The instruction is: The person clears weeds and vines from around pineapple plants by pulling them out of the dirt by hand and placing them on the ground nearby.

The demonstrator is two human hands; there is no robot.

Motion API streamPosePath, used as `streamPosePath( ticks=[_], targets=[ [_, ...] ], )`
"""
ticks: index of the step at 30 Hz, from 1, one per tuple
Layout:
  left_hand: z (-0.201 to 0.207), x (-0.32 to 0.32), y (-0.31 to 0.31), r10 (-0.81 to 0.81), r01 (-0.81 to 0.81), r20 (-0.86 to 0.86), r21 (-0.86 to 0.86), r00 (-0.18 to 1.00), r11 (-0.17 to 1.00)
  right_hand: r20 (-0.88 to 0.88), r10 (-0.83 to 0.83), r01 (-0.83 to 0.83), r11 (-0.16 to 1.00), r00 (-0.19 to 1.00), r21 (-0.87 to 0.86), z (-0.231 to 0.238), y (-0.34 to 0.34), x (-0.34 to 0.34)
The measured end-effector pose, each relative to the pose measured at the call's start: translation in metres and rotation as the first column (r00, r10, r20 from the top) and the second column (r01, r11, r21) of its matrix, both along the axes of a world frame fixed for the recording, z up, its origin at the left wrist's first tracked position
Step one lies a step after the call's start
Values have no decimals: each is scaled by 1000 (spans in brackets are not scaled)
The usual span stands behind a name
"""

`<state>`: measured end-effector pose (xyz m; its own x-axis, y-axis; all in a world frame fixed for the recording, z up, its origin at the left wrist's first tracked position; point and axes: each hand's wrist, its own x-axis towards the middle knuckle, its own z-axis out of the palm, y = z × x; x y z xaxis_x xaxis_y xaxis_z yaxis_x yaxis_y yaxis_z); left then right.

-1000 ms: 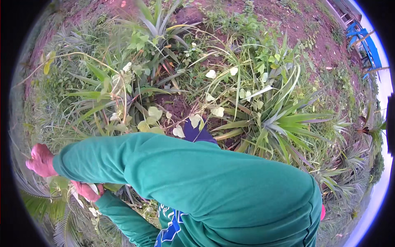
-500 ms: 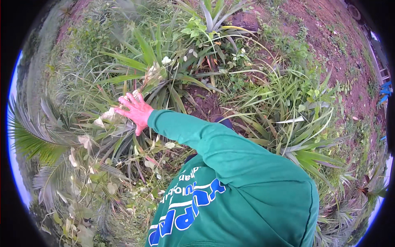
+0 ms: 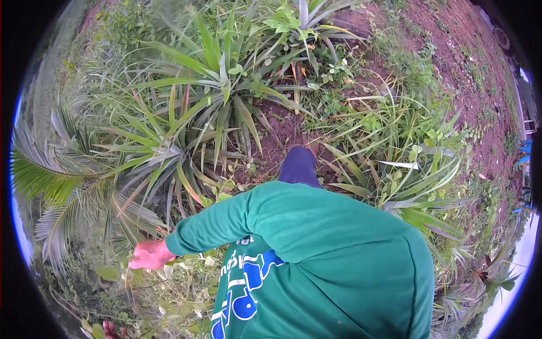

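My right hand, at the end of a green sleeve reaching left across my body, is closed around a leafy vine. Its thin stems and pale leaves trail below the fist. At the lower left edge only a few curled fingers of my left hand show among leaves; what they hold, if anything, I cannot make out. Just beyond the right hand stands a spiky pineapple plant, with a larger pineapple plant farther off.
A palm frond spreads at the left. Another spiky plant grows on the right, and one more stands at the far side. My dark trouser leg is over reddish soil. Blue objects sit at the right rim.
My right hand has gone from spread to closed and drawn down and left toward my body. Pale vine leaves no longer lie over the pineapple plants. Fingers of my left hand have come into view.
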<state>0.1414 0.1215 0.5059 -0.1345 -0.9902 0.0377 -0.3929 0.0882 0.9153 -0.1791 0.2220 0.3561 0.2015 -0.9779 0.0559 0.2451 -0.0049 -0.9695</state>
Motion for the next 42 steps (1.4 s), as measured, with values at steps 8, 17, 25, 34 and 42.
streamPosePath(
  ticks=[8, 17, 25, 34, 42],
  targets=[
    [-205, -190, 59, -542, 529, 106, 128, 834, 839, -153, -174, 196, 970, 973, 142, -3, 49, -68],
    [-223, -52, -12, -541, 205, 821, 570, -183, 795, -829, -306, 752, 631, 468, 191, -129, 271, -274],
    [-278, -57, 6, -605, 37, 315, 904, -732, 426, -961, 80, 956, 153, -265, -251, -158, 554, -451],
    [-254, -501, 112, -944, 791, 322, 594, -67, 147, -743, 559, 871, -486, 369, 67, -127, 759, -443],
    [-204, -705, 220, -836, 751, 364, 655, -411, -83, -851, 226, 701, -681, 474, 210, -141, 822, -342]
  ],
)
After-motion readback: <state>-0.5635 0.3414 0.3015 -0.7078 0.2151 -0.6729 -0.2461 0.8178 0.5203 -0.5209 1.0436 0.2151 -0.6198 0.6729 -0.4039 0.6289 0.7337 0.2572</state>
